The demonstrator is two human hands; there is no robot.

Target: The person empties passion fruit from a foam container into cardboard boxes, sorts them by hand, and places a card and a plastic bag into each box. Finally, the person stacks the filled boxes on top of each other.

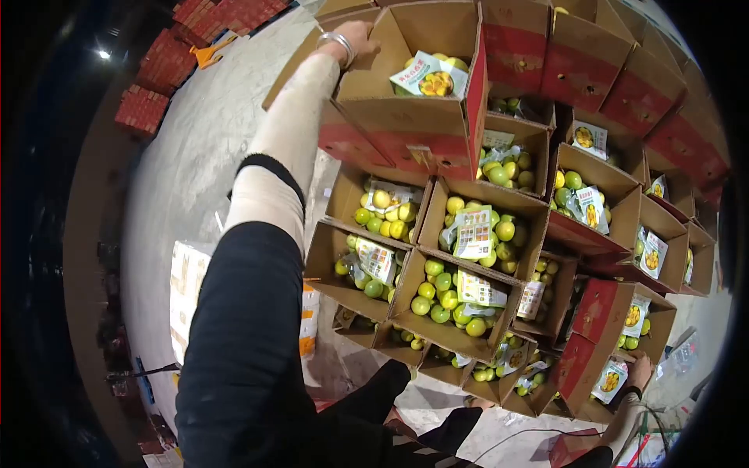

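My left hand (355,37), with a silver bangle on the wrist, is stretched far forward and grips the left flap of a raised cardboard box (406,117). That box holds yellow-green citrus fruit and a printed leaflet (427,76). My right hand (640,371) is low at the right and rests on the edge of a red-flapped box (587,355) with fruit and a leaflet inside. Whether its fingers close on the edge is hard to tell.
Several open boxes of green and yellow fruit (456,300) with leaflets are packed tightly across the floor. More red-sided boxes (624,78) are stacked at the back right. Red crates (168,62) stand at the far left on the grey concrete floor (195,171). My dark-clothed legs are at the bottom.
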